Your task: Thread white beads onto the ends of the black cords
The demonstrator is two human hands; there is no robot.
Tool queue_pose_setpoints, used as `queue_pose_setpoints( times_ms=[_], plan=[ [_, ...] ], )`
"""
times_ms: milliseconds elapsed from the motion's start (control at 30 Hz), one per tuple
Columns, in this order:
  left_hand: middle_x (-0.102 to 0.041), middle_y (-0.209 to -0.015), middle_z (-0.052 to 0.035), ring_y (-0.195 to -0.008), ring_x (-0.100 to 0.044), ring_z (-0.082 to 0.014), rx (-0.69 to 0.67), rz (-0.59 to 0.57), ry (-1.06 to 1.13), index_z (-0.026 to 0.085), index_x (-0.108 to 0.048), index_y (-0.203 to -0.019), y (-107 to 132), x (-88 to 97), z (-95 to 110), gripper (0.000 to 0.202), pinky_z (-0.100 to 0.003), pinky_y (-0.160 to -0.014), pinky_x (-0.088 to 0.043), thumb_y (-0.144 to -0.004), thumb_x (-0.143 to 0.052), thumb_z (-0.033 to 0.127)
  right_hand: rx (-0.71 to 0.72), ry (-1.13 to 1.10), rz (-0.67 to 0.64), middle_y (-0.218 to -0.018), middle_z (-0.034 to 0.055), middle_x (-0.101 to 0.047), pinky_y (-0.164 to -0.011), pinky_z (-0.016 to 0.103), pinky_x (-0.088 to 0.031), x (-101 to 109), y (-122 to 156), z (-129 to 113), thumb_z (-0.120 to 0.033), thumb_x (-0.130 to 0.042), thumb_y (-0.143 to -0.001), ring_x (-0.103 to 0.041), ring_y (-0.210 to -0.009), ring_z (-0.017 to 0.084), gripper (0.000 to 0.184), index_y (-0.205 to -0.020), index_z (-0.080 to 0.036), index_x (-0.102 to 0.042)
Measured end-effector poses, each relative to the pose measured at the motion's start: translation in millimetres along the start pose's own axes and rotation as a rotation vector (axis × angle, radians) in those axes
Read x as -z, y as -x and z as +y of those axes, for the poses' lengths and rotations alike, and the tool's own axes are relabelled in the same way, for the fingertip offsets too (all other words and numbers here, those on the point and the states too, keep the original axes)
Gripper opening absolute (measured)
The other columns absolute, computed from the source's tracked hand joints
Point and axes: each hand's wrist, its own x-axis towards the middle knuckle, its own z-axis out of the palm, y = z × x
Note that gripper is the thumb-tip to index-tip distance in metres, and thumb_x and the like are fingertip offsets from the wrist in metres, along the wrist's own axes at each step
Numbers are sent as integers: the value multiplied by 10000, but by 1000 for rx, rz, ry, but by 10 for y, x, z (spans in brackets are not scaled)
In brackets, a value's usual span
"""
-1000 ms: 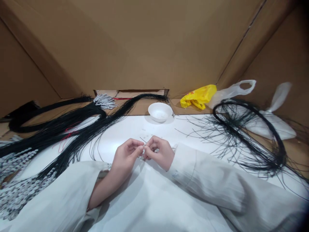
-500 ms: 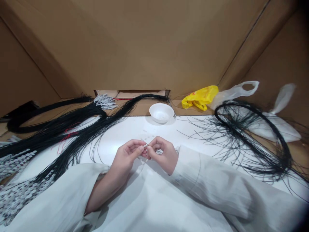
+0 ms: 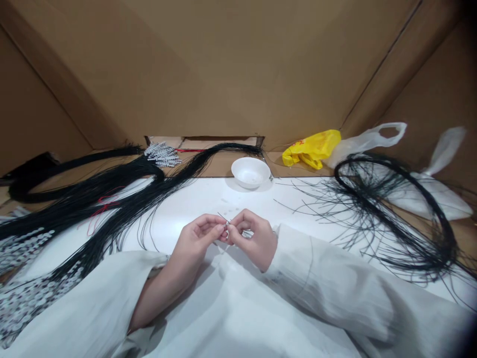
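My left hand (image 3: 197, 238) and my right hand (image 3: 253, 237) meet fingertip to fingertip over the white table (image 3: 194, 204). Both are pinched shut around a thin black cord (image 3: 222, 217) and a tiny pale piece at the point where they touch. The cord's end sticks up just above my fingers. A white bowl (image 3: 250, 172) stands a short way beyond my hands.
A thick bundle of black cords (image 3: 112, 199) with white tags (image 3: 162, 154) sweeps across the left. A coil of black cords (image 3: 395, 209) lies at the right over white plastic bags (image 3: 421, 189). A yellow bag (image 3: 312, 146) sits by the cardboard wall (image 3: 223, 69).
My hands stay joined and have shifted slightly right and up in view; the pinch on the cord has tightened a little.
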Motion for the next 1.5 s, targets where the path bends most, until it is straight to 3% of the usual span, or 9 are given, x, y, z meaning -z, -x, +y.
queue_pose_setpoints(
  times_ms=[500, 833, 1167, 1500],
  plan=[
    [-640, -712, -14, -666, -590, -130, -56, 31, -67, 156, -627, -818, 7, -9, 5, 141, -240, -660, -456, -733, -646, 267, 37, 94, 12, -578, 2, -625, -565, 219, -442, 8, 11, 1, -189, -534, -747, -580, -543, 114, 91, -659, -173, -519],
    [-656, -717, -13, -677, -595, -124, -71, 92, -263, 158, -636, -792, 82, -52, 102, 94, -208, -641, -450, -747, -618, 238, 55, 175, -12, -552, -23, -619, -577, 211, -429, 16, 34, -8, -153, -529, -750, -581, -536, 109, 85, -674, -179, -501],
    [-643, -815, -33, -717, -617, -143, -109, 143, -299, 158, -597, -885, 88, -84, 137, 180, -222, -624, -488, -734, -631, 251, 77, 36, -102, -639, -10, -656, -597, 208, -463, 21, 48, 20, -209, -488, -832, -640, -605, 117, 124, -716, -196, -447],
    [-639, -823, -33, -706, -613, -141, -158, 126, -372, 165, -587, -880, 87, -57, 109, 154, -232, -636, -483, -763, -602, 264, -18, -105, -120, -647, 5, -650, -546, 229, -485, -1, 46, 51, -283, -489, -848, -627, -543, 121, 173, -735, -193, -394]
  ],
)
